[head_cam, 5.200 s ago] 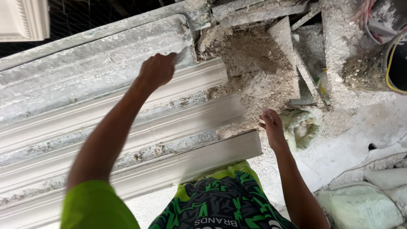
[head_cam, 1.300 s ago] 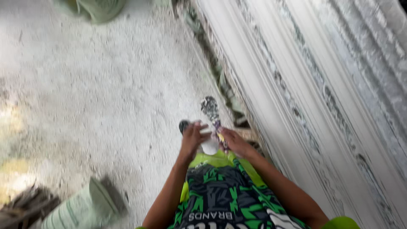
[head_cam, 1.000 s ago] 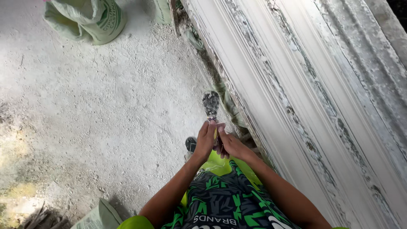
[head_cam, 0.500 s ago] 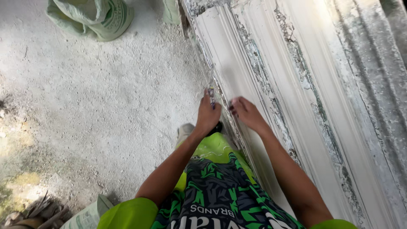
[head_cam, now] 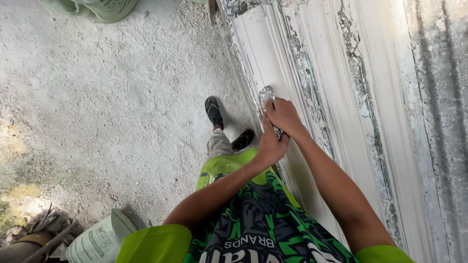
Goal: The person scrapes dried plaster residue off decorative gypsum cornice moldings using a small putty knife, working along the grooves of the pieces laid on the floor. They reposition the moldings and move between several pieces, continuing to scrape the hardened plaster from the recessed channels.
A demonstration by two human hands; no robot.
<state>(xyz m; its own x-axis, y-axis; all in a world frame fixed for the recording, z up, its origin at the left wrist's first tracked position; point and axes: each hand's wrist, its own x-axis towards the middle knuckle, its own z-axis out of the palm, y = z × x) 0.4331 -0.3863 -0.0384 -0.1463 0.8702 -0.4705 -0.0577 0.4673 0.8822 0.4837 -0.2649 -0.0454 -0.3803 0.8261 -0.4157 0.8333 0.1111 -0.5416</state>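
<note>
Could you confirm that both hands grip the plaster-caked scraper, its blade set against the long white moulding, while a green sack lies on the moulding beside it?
Not quite: the green sack lies on the gritty floor, not on the moulding, as the head view shows. The rest holds: left hand and right hand both grip the scraper against the moulding.
</note>
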